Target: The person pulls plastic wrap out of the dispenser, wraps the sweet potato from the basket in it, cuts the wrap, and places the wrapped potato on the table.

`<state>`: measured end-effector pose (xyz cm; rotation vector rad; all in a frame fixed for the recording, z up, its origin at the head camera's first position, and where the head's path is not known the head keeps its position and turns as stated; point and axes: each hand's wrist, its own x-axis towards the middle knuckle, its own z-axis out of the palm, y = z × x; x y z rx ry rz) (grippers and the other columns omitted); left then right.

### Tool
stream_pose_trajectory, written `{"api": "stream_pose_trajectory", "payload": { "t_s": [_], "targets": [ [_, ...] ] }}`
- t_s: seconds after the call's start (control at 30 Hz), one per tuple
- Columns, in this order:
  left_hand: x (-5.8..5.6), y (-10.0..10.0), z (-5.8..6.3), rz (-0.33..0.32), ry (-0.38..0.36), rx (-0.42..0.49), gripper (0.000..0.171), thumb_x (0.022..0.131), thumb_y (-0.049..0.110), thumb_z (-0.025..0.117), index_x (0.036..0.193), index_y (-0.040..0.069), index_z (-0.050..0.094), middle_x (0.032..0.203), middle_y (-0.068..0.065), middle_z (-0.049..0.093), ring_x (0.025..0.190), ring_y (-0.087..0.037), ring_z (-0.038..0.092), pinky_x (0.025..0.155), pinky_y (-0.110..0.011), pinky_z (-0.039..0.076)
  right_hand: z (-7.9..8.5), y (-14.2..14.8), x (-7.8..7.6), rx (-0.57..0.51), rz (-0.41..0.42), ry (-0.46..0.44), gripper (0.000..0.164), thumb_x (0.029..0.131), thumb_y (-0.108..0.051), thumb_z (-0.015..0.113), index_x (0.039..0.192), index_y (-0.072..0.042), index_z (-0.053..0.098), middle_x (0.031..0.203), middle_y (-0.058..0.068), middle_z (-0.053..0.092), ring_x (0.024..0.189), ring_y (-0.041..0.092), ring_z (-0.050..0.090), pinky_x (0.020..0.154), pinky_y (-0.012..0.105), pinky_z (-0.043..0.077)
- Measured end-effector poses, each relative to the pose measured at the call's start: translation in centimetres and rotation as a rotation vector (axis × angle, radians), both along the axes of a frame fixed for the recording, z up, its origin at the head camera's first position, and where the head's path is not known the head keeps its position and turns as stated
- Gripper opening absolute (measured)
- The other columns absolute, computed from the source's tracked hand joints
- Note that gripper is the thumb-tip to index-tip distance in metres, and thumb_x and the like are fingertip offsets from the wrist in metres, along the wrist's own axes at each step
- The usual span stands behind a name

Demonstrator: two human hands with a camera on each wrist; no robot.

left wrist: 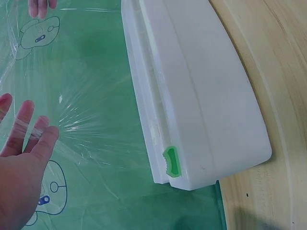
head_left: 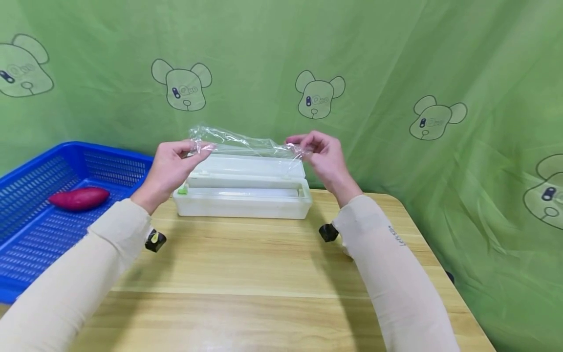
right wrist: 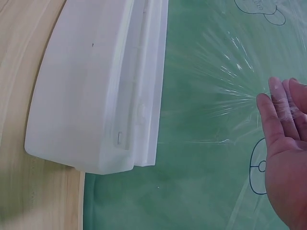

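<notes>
A sheet of clear cling film (head_left: 246, 142) stretches between both hands above a white cling film dispenser (head_left: 242, 208). Its left end is pinched by my left hand (head_left: 169, 166) between thumb and fingers. The other end is pinched by my right hand (head_left: 327, 159), level with the left. Behind the box the lid (head_left: 259, 166) stands swung back, and a roll of film (head_left: 246, 192) lies inside. A small green slider (left wrist: 171, 162) sits at the box's left end. In the right wrist view, creases in the film (right wrist: 235, 91) fan out from the fingertips.
A blue plastic basket (head_left: 94, 148) stands at the left with a purple-red sweet potato (head_left: 80, 199) in it. The dispenser rests toward the far edge of a wooden table (head_left: 237, 274). A green curtain (head_left: 255, 58) with mouse-head prints hangs behind and to the right.
</notes>
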<state>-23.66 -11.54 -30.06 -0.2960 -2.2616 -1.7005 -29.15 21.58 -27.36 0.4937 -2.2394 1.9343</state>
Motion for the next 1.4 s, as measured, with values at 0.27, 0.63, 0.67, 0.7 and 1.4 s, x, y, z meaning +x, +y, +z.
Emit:
{"api": "stream_pose_trajectory", "payload": {
  "t_s": [0.27, 0.63, 0.67, 0.7, 1.4],
  "targets": [
    [0.6, 0.0, 0.5, 0.002, -0.039, 0.000, 0.035, 0.102, 0.029, 0.077, 0.131, 0.011, 0.077, 0.109, 0.019, 0.079, 0.097, -0.004, 0.061, 0.082, -0.019, 0.050, 0.2, 0.3, 0.5, 0.016, 0.006, -0.010, 0.033, 0.091, 0.018, 0.067, 0.080, -0.014, 0.068, 0.128, 0.011, 0.079, 0.115, 0.023, 0.073, 0.098, 0.027, 0.061],
    [3.8, -0.3, 1.2, -0.140, -0.108, -0.064, 0.048, 0.101, 0.034, 0.078, 0.146, 0.019, 0.068, 0.140, 0.005, 0.074, 0.132, -0.014, 0.066, 0.100, -0.019, 0.053, 0.0, 2.2, 3.3, 0.221, 0.106, -0.005, 0.028, 0.083, 0.006, 0.081, 0.101, -0.005, 0.063, 0.140, 0.016, 0.070, 0.119, 0.031, 0.072, 0.096, 0.027, 0.063],
    [4.2, -0.3, 1.1, -0.149, -0.103, -0.068, 0.048, 0.102, 0.038, 0.076, 0.145, 0.019, 0.068, 0.138, 0.005, 0.075, 0.131, -0.014, 0.066, 0.101, -0.021, 0.054, -0.1, 2.3, 3.6, 0.242, 0.119, 0.003, 0.029, 0.084, 0.002, 0.084, 0.102, -0.005, 0.063, 0.140, 0.015, 0.070, 0.120, 0.032, 0.072, 0.097, 0.028, 0.063],
    [4.5, -0.3, 1.0, -0.160, -0.099, -0.065, 0.047, 0.104, 0.041, 0.072, 0.145, 0.019, 0.069, 0.137, 0.006, 0.076, 0.129, -0.013, 0.067, 0.103, -0.022, 0.055, -0.3, 2.5, 4.0, 0.269, 0.130, 0.012, 0.030, 0.085, -0.002, 0.086, 0.103, -0.005, 0.062, 0.140, 0.015, 0.070, 0.122, 0.032, 0.071, 0.097, 0.028, 0.062],
    [11.2, -1.8, -1.2, -0.168, 0.131, -0.454, 0.035, 0.117, 0.032, 0.045, 0.141, 0.036, 0.071, 0.148, 0.007, 0.069, 0.147, -0.022, 0.057, 0.119, -0.030, 0.045, -4.1, 5.6, 10.8, 0.615, 0.218, 0.232, 0.008, 0.099, -0.023, 0.079, 0.104, -0.026, 0.084, 0.158, -0.005, 0.061, 0.155, 0.027, 0.048, 0.127, 0.067, 0.033]
  ]
}}
